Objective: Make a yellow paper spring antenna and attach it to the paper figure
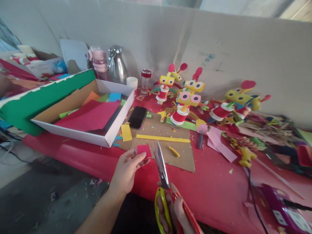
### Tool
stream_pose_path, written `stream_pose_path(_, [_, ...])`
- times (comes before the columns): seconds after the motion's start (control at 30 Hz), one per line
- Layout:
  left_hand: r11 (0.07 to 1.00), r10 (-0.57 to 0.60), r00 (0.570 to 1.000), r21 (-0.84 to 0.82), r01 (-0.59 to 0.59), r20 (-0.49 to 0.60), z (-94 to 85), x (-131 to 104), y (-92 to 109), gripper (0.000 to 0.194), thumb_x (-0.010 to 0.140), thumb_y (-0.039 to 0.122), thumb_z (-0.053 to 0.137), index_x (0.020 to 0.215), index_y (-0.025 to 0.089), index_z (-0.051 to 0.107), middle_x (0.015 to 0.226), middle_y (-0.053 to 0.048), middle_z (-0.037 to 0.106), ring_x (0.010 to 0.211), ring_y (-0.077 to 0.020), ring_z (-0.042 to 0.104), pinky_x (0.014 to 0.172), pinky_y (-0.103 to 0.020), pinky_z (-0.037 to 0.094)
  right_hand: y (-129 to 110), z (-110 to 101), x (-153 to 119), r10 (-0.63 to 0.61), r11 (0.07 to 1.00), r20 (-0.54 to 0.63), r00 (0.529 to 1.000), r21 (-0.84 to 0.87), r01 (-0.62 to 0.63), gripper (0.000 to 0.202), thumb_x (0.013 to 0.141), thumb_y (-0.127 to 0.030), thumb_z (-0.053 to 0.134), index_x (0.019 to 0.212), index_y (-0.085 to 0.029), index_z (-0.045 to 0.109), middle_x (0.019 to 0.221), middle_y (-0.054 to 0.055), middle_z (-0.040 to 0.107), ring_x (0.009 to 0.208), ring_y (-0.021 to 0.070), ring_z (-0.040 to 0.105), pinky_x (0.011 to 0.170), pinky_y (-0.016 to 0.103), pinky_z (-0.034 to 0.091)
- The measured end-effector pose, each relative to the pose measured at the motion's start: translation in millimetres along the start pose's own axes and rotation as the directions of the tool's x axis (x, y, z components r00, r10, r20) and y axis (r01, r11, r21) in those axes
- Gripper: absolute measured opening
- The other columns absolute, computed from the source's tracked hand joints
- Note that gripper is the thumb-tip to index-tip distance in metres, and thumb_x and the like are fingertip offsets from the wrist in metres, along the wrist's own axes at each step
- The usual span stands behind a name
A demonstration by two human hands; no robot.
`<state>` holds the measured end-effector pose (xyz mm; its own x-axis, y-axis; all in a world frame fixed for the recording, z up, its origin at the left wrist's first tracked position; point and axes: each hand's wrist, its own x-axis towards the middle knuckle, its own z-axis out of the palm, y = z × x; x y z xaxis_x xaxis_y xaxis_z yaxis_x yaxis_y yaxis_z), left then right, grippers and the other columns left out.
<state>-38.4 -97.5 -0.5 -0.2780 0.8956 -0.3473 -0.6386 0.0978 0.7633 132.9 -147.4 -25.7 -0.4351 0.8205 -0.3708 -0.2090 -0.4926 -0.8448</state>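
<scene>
Between the thumb and fingers of my left hand (129,167) is a small piece of red paper (144,150). My right hand (172,206) grips scissors (162,167) with one yellow and one red handle. The blades point away from me, slightly parted, just right of the red paper and apart from it. Past the hands lies a brown cardboard sheet (185,159). On it rest a long yellow paper strip (163,138), a folded yellow paper spring (174,151) and a yellow paper rectangle (126,132).
A white box (107,140) of coloured paper stands at left. Behind the cardboard are a phone (137,117) and several paper robot figures (179,115). Pink strips (221,144), a yellow glue gun (246,156) with a cord and a purple power strip (287,208) lie at right.
</scene>
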Motion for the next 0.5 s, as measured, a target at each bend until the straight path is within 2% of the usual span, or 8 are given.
stream_pose_path(0.1, [0.998, 0.0, 1.0, -0.063, -0.001, -0.027, 4.0, -1, 0, 0.009, 0.065, 0.019, 0.075, 0.069, 0.014, 0.068, 0.069, 0.0, 0.067, 0.073, -0.0145, 0.065, 0.078, -0.031, 0.051, 7, 4, 1, -0.002, 1.0, 0.006, 1.0, 0.019, 0.001, 0.062, 0.071, -0.072, 0.055, 0.109, -0.022, 0.054, 0.068, 0.0, 0.054, 0.041, 0.0069, 0.039, 0.035, 0.019, 0.026])
stream_pose_path(0.2, [0.996, 0.01, 0.999, -0.086, -0.013, -0.044, 8.9, -4, -3, 0.01, 0.066, 0.018, 0.075, 0.073, 0.015, 0.069, 0.073, -0.001, 0.068, 0.072, -0.0129, 0.063, 0.075, -0.028, 0.051, 17, 7, 3, -0.041, 0.998, 0.023, 0.999, 0.043, 0.04, 0.069, 0.065, -0.072, 0.06, 0.113, -0.024, 0.05, 0.066, -0.002, 0.053, 0.037, 0.0044, 0.034, 0.035, 0.019, 0.022])
stream_pose_path(0.3, [0.996, 0.031, 0.998, -0.078, -0.035, -0.051, 13.5, -7, -7, 0.01, 0.066, 0.019, 0.074, 0.073, 0.015, 0.069, 0.073, -0.001, 0.068, 0.073, -0.0121, 0.063, 0.073, -0.025, 0.05, 23, 9, 4, -0.036, 0.998, 0.04, 0.999, 0.057, 0.033, 0.068, 0.068, -0.071, 0.059, 0.116, -0.025, 0.048, 0.067, -0.004, 0.051, 0.034, 0.0019, 0.029, 0.034, 0.018, 0.019])
stream_pose_path(0.5, [0.996, 0.04, 0.994, -0.072, -0.048, -0.101, 22.7, -17, -14, 0.01, 0.066, 0.02, 0.074, 0.074, 0.018, 0.068, 0.076, 0.0, 0.07, 0.076, -0.0124, 0.064, 0.076, -0.024, 0.049, 20, 13, 1, -0.005, 0.996, 0.023, 1.0, 0.092, 0.003, 0.069, 0.072, -0.067, 0.058, 0.124, -0.024, 0.041, 0.068, -0.004, 0.05, 0.039, 0.0038, 0.032, 0.038, 0.019, 0.022])
